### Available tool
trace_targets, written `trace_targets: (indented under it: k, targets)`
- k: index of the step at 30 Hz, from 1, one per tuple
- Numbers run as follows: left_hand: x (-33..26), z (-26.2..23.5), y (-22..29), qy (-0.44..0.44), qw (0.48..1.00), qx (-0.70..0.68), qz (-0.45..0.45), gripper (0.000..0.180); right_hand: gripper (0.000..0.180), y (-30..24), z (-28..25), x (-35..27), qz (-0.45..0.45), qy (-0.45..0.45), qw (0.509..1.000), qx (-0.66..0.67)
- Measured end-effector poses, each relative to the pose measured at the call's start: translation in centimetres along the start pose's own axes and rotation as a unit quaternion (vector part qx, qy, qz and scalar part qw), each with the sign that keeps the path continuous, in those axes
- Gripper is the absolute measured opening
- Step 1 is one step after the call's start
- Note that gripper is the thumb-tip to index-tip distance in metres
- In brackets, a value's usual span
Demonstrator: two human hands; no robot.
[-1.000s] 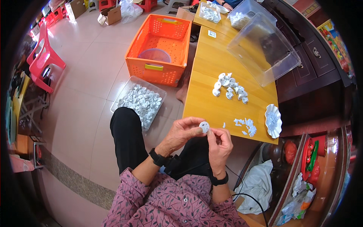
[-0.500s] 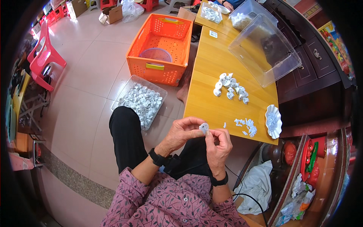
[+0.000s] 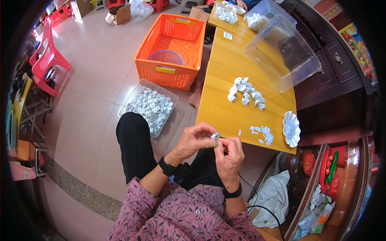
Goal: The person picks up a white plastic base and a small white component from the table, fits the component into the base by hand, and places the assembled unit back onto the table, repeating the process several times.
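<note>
Looked partway through: one white disc (image 3: pixel 215 136) was in hand, low centre of the frame, probably unfinished. Plenty sat in the clear tub (image 3: pixel 141 84) left of centre; a white cluster (image 3: pixel 242 86) and loose pale bits (image 3: pixel 266 135) remained on the table (image 3: pixel 225 60), right side. Left hand (image 3: pixel 193 142): thumb and fingers pinched the disc. Right hand (image 3: pixel 230 160): fingertips pinched its lower edge; couldn't tell about any bit between them. Forearms angled up from the bottom edge, hands meeting.
</note>
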State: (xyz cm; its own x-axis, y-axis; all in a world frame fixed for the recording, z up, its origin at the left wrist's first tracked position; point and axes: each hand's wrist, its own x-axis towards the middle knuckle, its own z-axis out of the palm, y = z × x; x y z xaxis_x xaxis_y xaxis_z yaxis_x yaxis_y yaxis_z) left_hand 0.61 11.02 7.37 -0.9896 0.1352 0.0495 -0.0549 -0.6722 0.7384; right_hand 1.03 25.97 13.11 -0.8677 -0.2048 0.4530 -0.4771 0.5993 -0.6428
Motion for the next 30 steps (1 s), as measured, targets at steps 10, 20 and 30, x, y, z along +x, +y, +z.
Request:
trace_targets:
  k: [10,20,30]
  targets:
    - [-0.03,-0.36,-0.51,0.006,0.999,-0.043,0.014,0.030,0.008,-0.78,-0.49,0.49,0.045,-0.019,0.997,0.067]
    - [-0.17,-0.49,-0.54,0.005,1.000,-0.028,-0.006,0.031,0.010,-0.03,0.32,0.19,0.004,-0.031,0.999,0.012]
    - [-0.22,-0.76,-0.49,0.003,0.997,-0.073,0.013,0.029,0.010,-0.08,0.07,0.24,0.141,-0.060,0.972,0.179]
